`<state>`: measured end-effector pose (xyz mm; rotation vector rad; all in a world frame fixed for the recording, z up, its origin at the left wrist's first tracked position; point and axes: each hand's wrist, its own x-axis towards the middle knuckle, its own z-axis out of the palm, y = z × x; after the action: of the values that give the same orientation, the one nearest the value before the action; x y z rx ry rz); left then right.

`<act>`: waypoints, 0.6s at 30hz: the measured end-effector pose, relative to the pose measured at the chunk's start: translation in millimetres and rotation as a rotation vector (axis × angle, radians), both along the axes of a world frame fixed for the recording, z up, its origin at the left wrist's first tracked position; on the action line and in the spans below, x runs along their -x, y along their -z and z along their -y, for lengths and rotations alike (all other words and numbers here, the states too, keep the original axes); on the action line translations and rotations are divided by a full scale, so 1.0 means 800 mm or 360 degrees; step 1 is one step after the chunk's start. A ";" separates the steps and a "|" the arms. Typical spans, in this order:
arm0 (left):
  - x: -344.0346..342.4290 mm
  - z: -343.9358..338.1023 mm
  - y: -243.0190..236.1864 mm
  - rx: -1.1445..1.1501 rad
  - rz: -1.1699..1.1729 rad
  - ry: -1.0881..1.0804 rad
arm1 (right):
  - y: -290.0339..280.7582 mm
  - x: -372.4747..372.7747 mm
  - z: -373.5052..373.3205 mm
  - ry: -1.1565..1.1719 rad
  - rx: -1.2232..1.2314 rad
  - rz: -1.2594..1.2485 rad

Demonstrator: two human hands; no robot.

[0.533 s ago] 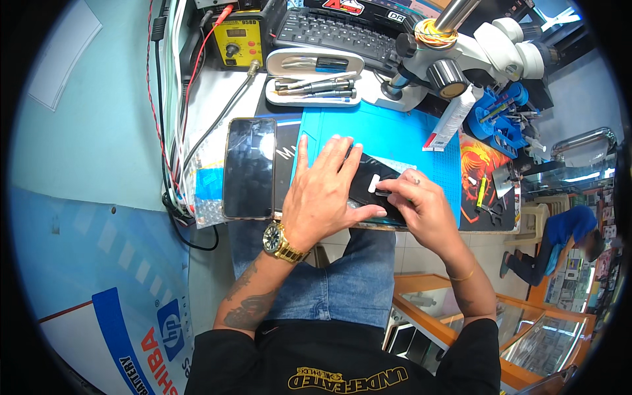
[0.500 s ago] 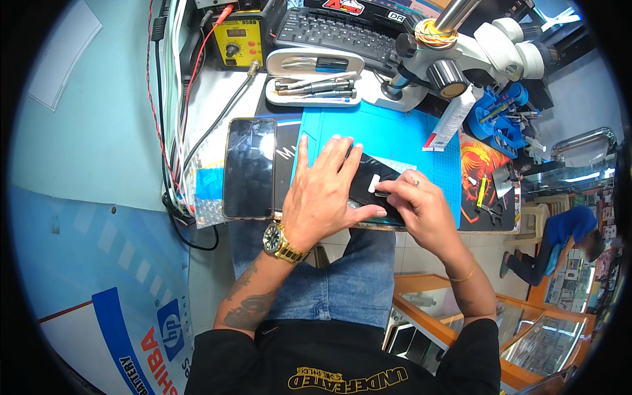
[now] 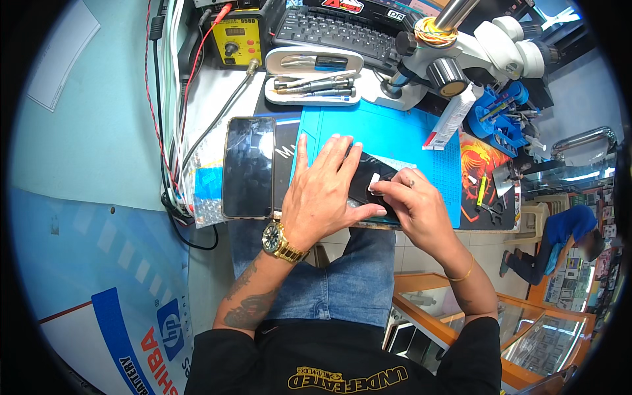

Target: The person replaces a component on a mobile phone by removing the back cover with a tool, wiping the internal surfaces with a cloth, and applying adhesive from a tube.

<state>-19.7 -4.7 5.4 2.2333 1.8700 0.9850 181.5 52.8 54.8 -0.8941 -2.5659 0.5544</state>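
My left hand lies flat, fingers spread, on a dark, glossy flat piece near the front edge of the blue work mat. Most of that piece is hidden under both hands, and I cannot tell its exact kind. Fingertips of my right hand are pinched together over its right part. At those fingertips a small white strip sticks up. Left of my left hand rests a smartphone with a dark screen.
Behind the mat stands an open case of screwdrivers, with a keyboard beyond. A yellow soldering station is at back left. On the right are a microscope, a white tube, a blue tool holder and scissors.
My right hand has shifted slightly left, its fingertips still at the white strip, which is tilted a little differently. My left hand stays where it was.
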 end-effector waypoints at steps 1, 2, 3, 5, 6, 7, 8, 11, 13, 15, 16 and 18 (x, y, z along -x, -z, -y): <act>0.000 0.000 0.000 0.0003 0.0025 0.0011 | 0.000 0.000 0.000 -0.0008 -0.0002 -0.0001; 0.000 0.000 0.000 0.0004 0.0024 0.0009 | 0.000 0.000 -0.001 -0.0018 -0.0005 -0.0003; 0.000 0.000 -0.001 0.0005 0.0026 0.0008 | 0.000 0.000 -0.001 -0.0020 -0.0005 -0.0004; 0.000 0.000 -0.001 0.0005 0.0028 0.0009 | -0.002 0.000 0.000 -0.0015 0.0005 -0.0002; 0.000 0.000 -0.001 0.0004 0.0026 0.0010 | -0.002 0.000 0.000 -0.0014 0.0003 -0.0001; 0.000 0.000 -0.001 0.0003 0.0024 0.0011 | -0.002 0.000 0.001 -0.0009 -0.0004 0.0001; 0.000 0.000 -0.001 0.0004 0.0023 0.0009 | -0.001 0.000 0.001 -0.0008 -0.0009 0.0001; 0.000 0.000 0.000 -0.0009 -0.0013 -0.0010 | -0.001 0.002 0.001 -0.0008 -0.0041 0.0009; 0.000 0.000 0.000 -0.0014 -0.0019 -0.0011 | 0.000 0.002 0.002 0.0004 -0.0050 0.0016; 0.000 0.000 0.000 -0.0011 -0.0022 -0.0010 | 0.001 0.002 0.003 0.0011 -0.0058 0.0020; 0.000 0.000 0.000 -0.0009 -0.0025 -0.0009 | 0.003 0.001 0.003 0.0011 -0.0059 0.0021; 0.000 0.000 0.000 -0.0011 -0.0025 -0.0009 | 0.003 0.001 0.003 0.0008 -0.0061 0.0023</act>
<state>-19.6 -4.7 5.6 2.2476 1.8833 0.9794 180.7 50.1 52.3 -0.8950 -2.5776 0.4974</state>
